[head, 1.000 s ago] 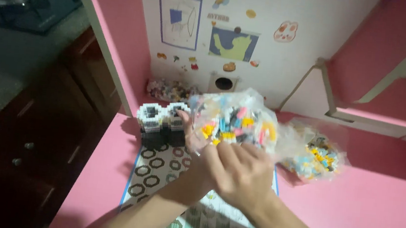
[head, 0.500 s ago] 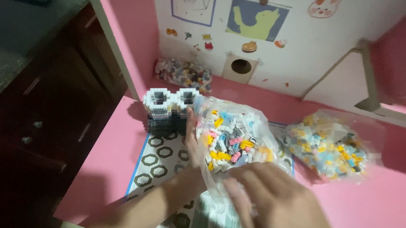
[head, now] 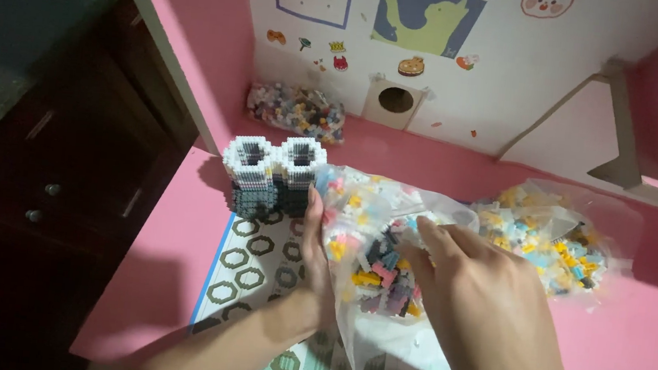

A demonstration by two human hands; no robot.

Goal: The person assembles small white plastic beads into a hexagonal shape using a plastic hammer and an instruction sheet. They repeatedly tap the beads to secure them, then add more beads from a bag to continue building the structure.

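My left hand (head: 313, 264) grips the left edge of a clear plastic bag of small coloured bricks (head: 375, 254), holding it over a printed sheet with ring patterns (head: 257, 262). My right hand (head: 485, 313) has its fingers at the bag's open mouth, touching the bricks inside. A small brick model (head: 272, 173), two white-topped tubes on a grey and black base, stands just left of the bag at the sheet's far edge.
A second clear bag of pale bricks (head: 557, 235) lies to the right on the pink desk (head: 635, 351). A third bag of bricks (head: 296, 112) sits against the white back wall with stickers. Dark drawers (head: 46, 198) are left of the desk edge.
The bag has come down from in front of me to the desk. My right hand moved from under it to its open mouth. The view tilted down and closer.
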